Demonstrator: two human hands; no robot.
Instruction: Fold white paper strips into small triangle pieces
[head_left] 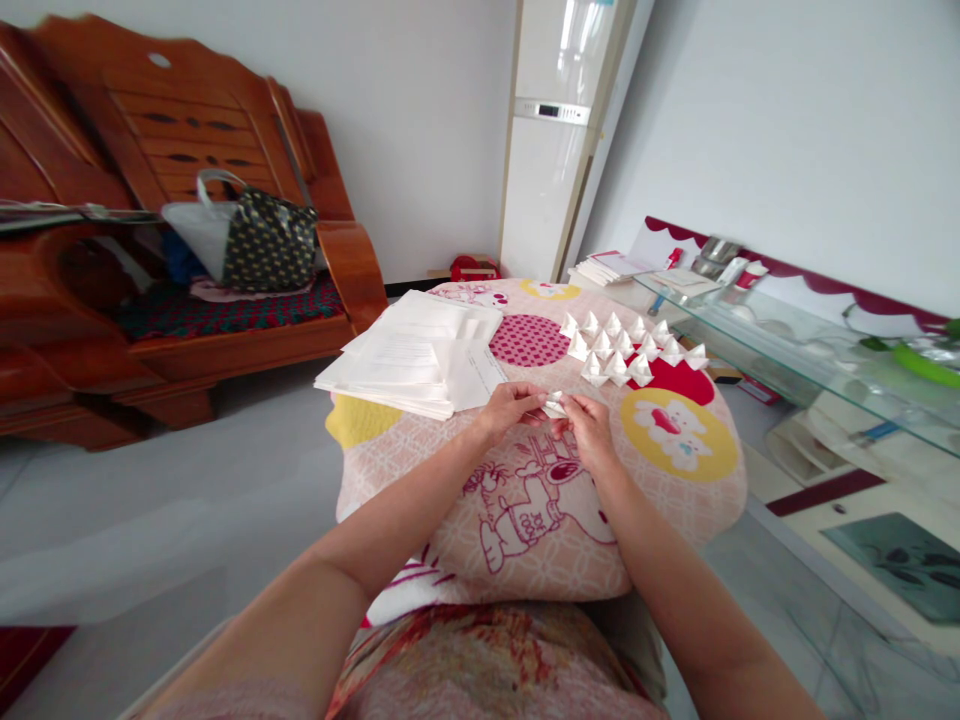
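Between my two hands is a small piece of folded white paper (554,405), held a little above the cloth-covered table. My left hand (515,408) pinches its left side, and my right hand (587,420) grips the right side with thumb and fingers. Part of the paper is hidden behind my fingertips. Beyond my right hand, several folded paper boats (616,345) stand in rows on the table. To the left of my hands lies a thick stack of white paper sheets (409,350), some with print on them.
A patterned cloth (450,500) covers the table (686,500). On the right stands a glass-topped cabinet (817,370) with cups and papers on it. A wooden sofa (247,350) with a dotted bag (270,240) is at left. A tall white cabinet-like unit (551,170) stands behind.
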